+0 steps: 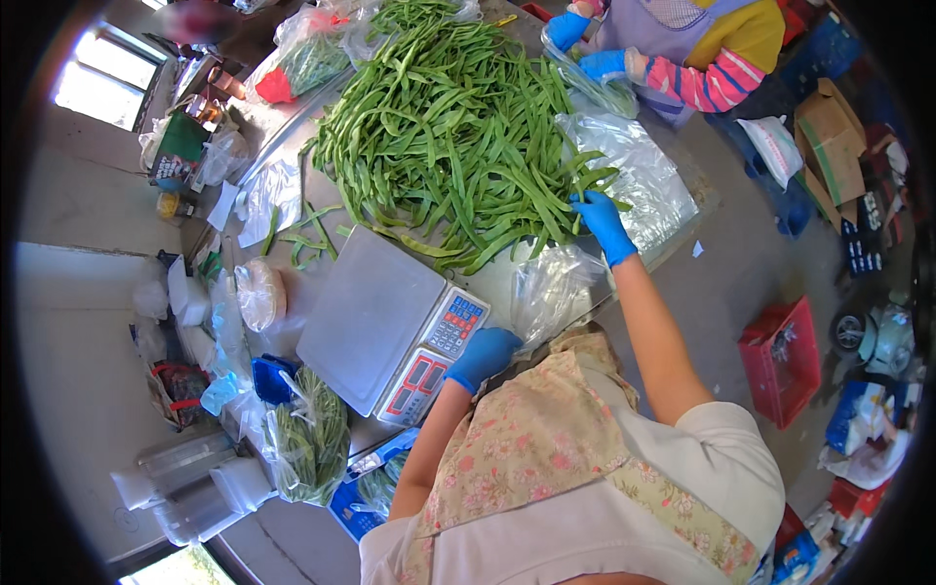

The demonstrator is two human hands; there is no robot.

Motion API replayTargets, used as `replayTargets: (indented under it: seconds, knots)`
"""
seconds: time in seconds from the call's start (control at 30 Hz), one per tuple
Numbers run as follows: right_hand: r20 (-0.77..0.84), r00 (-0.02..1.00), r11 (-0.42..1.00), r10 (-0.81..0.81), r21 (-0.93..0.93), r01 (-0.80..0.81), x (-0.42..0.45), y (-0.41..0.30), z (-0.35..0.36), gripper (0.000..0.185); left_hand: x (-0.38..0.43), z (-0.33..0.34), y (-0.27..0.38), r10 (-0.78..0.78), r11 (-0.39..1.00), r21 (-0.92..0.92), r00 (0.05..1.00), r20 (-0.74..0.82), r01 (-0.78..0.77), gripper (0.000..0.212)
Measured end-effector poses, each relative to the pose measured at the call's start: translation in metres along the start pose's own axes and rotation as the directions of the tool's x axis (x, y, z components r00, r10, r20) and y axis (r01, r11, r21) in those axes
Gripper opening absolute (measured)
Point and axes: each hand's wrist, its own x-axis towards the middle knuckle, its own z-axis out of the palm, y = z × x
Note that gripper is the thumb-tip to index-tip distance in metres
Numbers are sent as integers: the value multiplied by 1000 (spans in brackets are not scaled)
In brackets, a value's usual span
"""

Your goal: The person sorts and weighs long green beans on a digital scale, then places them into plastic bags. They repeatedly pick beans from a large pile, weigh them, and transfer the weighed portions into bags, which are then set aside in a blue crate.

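A large heap of flat green beans (446, 139) covers the table. My right hand (604, 223), in a blue glove, has its fingers on a few beans at the heap's near right edge; the fingertips are partly hidden. Beside the digital scale (373, 314), my left hand (486, 356), also gloved in blue, grips the edge of a clear plastic bag (552, 292) that lies between the scale and my right arm. The scale's plate is bare. A stack of clear bags (636, 183) lies just beyond my right hand.
Across the table, a co-worker's gloved hands (585, 55) hold a bag of beans. Left of the scale stand a roll of plastic (261, 295) and a filled bag of beans (311, 439). A red crate (781, 362) rests on the floor at right, with a cardboard box (833, 146) farther back.
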Motion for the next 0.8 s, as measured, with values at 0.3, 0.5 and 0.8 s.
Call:
replayTargets:
  seconds: [0.3, 0.5, 0.8]
  knots:
    - [202, 977, 902, -68, 431, -26, -62, -48, 2, 25, -2, -94, 26, -180, 931, -365, 876, -447, 5, 33]
    - [656, 672, 938, -344, 266, 221, -113, -57, 68, 27, 26, -116, 54, -243, -20, -998, 969, -46, -53, 39]
    - [-334, 724, 700, -604, -656, 281, -30, -56, 36, 20, 37, -42, 12, -513, -452, -872, 854, 82, -188, 28]
